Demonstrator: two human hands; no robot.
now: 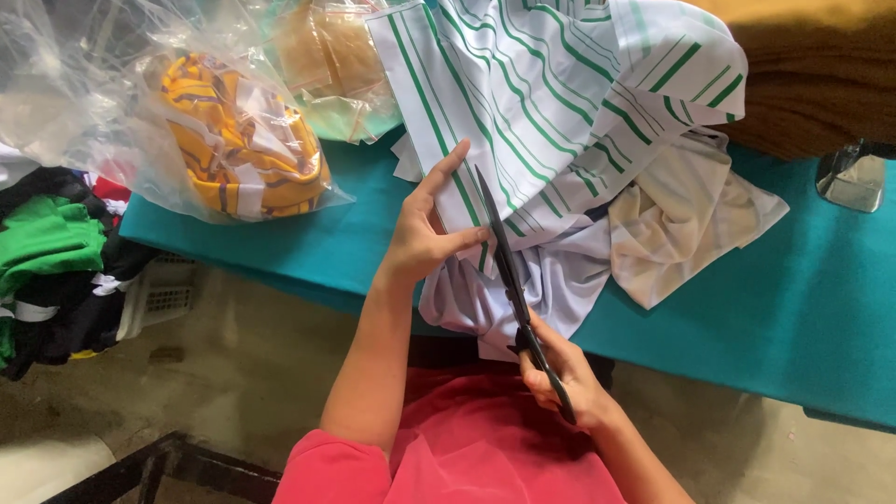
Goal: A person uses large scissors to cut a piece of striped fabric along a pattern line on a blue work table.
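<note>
My right hand [565, 373] grips the handles of long black scissors [509, 271], whose blades point up along the edge of a white cloth with green stripes [551, 103]. My left hand [425, 229] pinches that cloth's striped edge right beside the blades, forefinger stretched upward. The cloth lies bunched on a teal table [803, 299] and hangs over its near edge above my red top.
A clear plastic bag with yellow patterned fabric [238, 140] lies at the table's left. More bagged pieces sit behind it. Green and black garments [47, 252] pile at far left. A brown cloth [812, 75] and a metal piece [851, 177] are at the right.
</note>
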